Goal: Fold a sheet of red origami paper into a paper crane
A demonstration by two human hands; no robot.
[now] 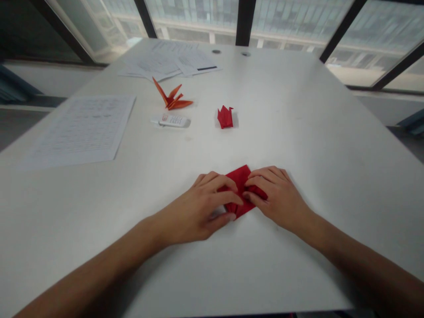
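A folded sheet of red origami paper (241,177) lies on the white table between my hands. My left hand (212,205) is closed on its left side, the fingers bent over the paper and the thumb at its near corner. On the right side, my right hand (276,192) pinches a raised flap of the same paper between thumb and fingers. Both hands cover part of the sheet, so its full shape is hidden. Beyond them stand a small red paper crane (225,117) and, farther left, an orange paper crane (172,99).
A white tube (172,120) with printed text lies just in front of the orange crane. Printed sheets (82,128) rest at the left, and more loose papers (162,59) spread at the far end. The white table (318,141) reaches to framed windows (298,26).
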